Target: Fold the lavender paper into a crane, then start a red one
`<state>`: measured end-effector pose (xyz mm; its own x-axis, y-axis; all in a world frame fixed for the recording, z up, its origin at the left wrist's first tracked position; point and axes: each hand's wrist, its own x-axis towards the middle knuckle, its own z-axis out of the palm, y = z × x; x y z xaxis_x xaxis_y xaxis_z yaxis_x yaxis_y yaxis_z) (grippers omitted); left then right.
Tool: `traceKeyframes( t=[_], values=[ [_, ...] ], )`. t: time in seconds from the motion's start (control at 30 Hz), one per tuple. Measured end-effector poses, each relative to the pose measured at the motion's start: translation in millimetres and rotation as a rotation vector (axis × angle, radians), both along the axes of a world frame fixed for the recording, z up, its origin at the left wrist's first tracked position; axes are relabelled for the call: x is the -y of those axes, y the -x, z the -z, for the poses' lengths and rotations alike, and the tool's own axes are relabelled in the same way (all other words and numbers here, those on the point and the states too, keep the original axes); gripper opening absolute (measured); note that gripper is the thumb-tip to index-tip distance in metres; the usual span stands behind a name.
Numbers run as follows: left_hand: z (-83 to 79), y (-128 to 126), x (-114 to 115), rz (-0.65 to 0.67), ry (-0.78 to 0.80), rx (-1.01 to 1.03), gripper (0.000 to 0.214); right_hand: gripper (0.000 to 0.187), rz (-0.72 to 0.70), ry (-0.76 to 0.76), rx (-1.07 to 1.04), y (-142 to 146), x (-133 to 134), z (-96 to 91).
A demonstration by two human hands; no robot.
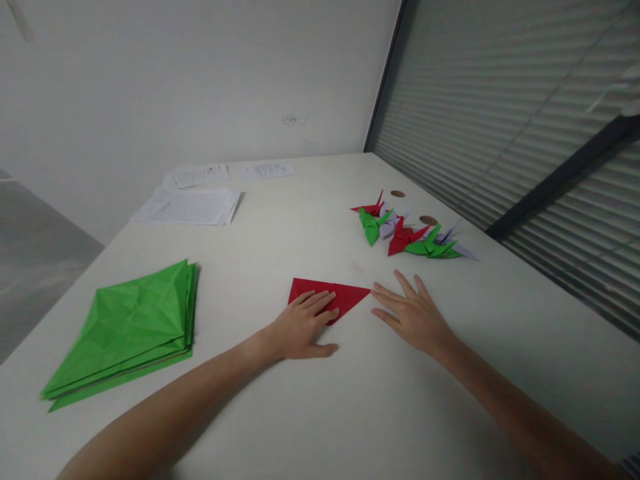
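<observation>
A red sheet of origami paper (345,295), folded into a triangle, lies flat on the white table. My left hand (307,327) rests on its left part, fingers stretched out and the thumb apart, hiding some of the lower left edge. At the triangle's right-hand corner is my right hand (413,312), fingers spread, with the fingertips at or just touching the tip. Neither hand grips anything.
To the left lies a stack of creased green paper (140,313). Several folded paper cranes (405,239) in red, green and pale purple sit at the back right, near two round table holes (428,220). Printed sheets (193,205) lie at the back left. Window blinds (500,120) border the right side.
</observation>
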<state>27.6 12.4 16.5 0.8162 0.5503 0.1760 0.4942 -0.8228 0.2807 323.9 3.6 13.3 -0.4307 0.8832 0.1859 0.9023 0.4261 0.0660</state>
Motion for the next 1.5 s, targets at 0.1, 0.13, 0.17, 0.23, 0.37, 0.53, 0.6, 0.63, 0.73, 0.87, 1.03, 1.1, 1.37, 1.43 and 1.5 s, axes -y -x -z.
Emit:
traceKeyframes(
  t=[0.1, 0.13, 0.17, 0.23, 0.37, 0.53, 0.6, 0.63, 0.73, 0.87, 1.03, 1.1, 1.37, 1.43, 1.5],
  values=[
    [-0.4, 0, 0, -0.001, -0.005, 0.001, 0.065, 0.040, 0.020, -0.038, 0.018, -4, -6, -2.9],
    [-0.3, 0, 0, -0.002, -0.007, 0.000, 0.065, 0.039, 0.024, -0.047, 0.012, -5, -8, -3.3],
    [-0.1, 0, 0, -0.004, -0.008, -0.002, 0.064, 0.038, 0.023, -0.058, -0.004, -4, -8, -3.4],
    [0.4, 0, 1, -0.006, -0.008, -0.002, 0.065, 0.037, -0.002, -0.089, -0.061, 2, -6, -2.3],
    [0.9, 0, 1, -0.006, -0.004, 0.020, 0.065, 0.044, -0.189, -0.059, -0.163, 25, 5, 2.3],
    [0.7, -1, -2, -0.036, -0.007, 0.081, 0.045, 0.031, -0.285, 0.039, -0.246, 37, -1, -1.4],
    [0.4, -1, -4, -0.077, -0.020, 0.099, 0.037, 0.026, -0.323, 0.027, -0.233, 38, -8, -7.1],
    [0.1, -1, -5, -0.103, -0.031, 0.103, 0.035, 0.024, -0.367, 0.013, -0.207, 39, -12, -10.0],
    [-1.8, -1, -7, -0.175, -0.075, 0.104, 0.036, 0.023, -0.531, -0.041, -0.070, 48, -20, -15.0],
    [-4.1, 0, -9, -0.194, -0.129, 0.065, 0.036, 0.024, -0.644, -0.132, 0.050, 62, -26, -13.2],
    [-3.1, 6, -14, -0.175, -0.173, 0.050, 0.023, 0.024, -0.613, -0.202, -0.111, 69, -31, -24.6],
    [-5.6, 11, -17, -0.196, -0.146, 0.151, 0.026, 0.021, -0.483, -0.277, -0.354, 72, -31, -35.3],
    [-33.2, 11, -22, -0.566, 0.512, 1.186, 0.050, 0.066, -0.128, 0.301, -1.178, 90, -27, -44.5],
    [-30.1, 8, -25, -0.585, 0.585, 1.257, 0.036, 0.054, -0.122, 0.594, -1.280, 92, -26, -36.7],
    [-22.7, 7, -28, -0.593, 0.630, 1.223, 0.032, 0.042, -0.092, 0.788, -1.364, 91, -26, -28.1]
  ],
)
